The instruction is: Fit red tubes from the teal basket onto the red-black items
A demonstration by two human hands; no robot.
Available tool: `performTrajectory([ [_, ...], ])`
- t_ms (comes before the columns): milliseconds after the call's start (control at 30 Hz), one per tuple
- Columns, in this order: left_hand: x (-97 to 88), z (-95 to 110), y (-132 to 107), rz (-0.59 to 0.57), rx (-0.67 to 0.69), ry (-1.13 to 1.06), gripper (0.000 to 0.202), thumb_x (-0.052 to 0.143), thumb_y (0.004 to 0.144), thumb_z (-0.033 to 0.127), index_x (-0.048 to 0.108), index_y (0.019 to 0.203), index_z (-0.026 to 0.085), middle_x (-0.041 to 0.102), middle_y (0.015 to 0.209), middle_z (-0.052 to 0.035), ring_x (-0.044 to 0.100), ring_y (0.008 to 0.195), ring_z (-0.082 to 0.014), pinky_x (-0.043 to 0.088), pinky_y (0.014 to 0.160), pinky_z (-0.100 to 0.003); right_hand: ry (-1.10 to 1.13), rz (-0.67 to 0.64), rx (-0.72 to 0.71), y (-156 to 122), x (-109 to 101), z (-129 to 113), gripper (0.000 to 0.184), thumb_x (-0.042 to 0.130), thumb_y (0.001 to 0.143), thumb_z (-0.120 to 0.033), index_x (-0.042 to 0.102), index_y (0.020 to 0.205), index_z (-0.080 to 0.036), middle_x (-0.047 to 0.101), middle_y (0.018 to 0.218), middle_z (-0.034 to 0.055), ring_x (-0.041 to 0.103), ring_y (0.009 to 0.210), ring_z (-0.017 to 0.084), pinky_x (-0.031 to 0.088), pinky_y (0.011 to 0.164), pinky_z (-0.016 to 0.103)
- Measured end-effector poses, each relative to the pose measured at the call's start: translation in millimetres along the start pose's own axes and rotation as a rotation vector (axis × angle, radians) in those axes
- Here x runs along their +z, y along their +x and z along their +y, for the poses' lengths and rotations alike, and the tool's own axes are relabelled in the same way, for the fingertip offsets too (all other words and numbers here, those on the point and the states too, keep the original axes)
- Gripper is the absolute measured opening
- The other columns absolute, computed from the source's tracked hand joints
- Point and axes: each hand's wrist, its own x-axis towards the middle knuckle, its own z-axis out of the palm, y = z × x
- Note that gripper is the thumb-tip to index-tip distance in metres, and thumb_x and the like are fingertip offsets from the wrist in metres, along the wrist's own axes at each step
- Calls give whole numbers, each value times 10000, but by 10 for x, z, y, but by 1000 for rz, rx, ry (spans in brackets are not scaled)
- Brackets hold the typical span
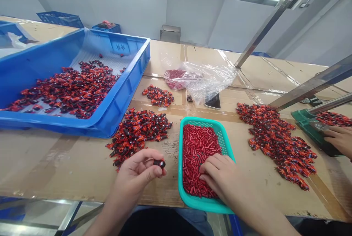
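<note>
My left hand (144,172) pinches a small black and red-orange part (159,163) between thumb and fingers, its glossy black end pointing right. My right hand (220,173) reaches into a green plastic basket (180,170) full of short dark-red tubes (199,144). Its fingers are closed together down among the tubes; their tips are hidden, so whatever they hold does not show. Beyond my left hand lies a heap of black and orange parts (143,129) like the held one, with a smaller pile (158,95) behind it.
A large blue tray (123,96) of similar parts stands at left. Behind the basket are a clear plastic bag (211,78) and a phone (213,101). At right, another long heap (277,144) lies near metal posts (316,82), a green tool base (310,133) and another person's hand (339,139).
</note>
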Motion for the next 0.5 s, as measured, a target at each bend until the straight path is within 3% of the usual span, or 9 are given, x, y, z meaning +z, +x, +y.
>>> performTrajectory([
  [100, 73, 1, -50, -16, -64, -86, 270, 952, 750, 351, 756, 840, 188, 799, 953, -54, 796, 742, -182, 656, 676, -261, 25, 10, 13, 16, -73, -9, 265, 510, 1068, -177, 644, 841, -205, 707, 813, 44, 641, 742, 225, 491, 676, 356],
  [167, 121, 36, -88, -28, -100, -153, 267, 966, 730, 289, 724, 787, 192, 803, 910, -29, 803, 759, -179, 653, 688, -236, 84, 35, 31, 32, -162, -52, 202, 539, 1064, -175, 651, 899, -208, 714, 861, 45, 658, 805, 220, 521, 716, 346],
  [233, 160, 69, -132, -32, -62, -133, 206, 946, 758, 260, 761, 845, 232, 798, 846, -2, 794, 797, -160, 632, 682, -180, 255, 109, 76, 50, -257, -138, 129, 578, 1052, -174, 656, 959, -217, 718, 894, 36, 667, 848, 204, 546, 746, 324],
  [333, 198, 97, -191, -89, 126, 86, 135, 873, 851, 248, 820, 961, 306, 808, 892, 7, 778, 863, -138, 620, 720, -137, 637, 225, 140, 78, -368, -333, 70, 644, 1029, -187, 670, 992, -241, 722, 890, 7, 681, 850, 169, 569, 739, 272],
  [400, 212, 110, -222, -125, 270, 230, 117, 853, 871, 231, 816, 947, 312, 806, 936, 14, 784, 866, -136, 632, 769, -149, 809, 245, 99, 101, -401, -469, 29, 685, 1017, -220, 683, 1008, -247, 730, 896, 1, 696, 854, 155, 582, 754, 260],
  [500, 228, 131, -261, -150, 464, 376, 143, 787, 921, 163, 759, 988, 286, 798, 972, 18, 795, 872, -127, 639, 815, -152, 824, 285, -14, 147, -406, -601, 58, 739, 987, -243, 690, 1007, -220, 727, 895, 28, 690, 844, 161, 585, 765, 288],
])
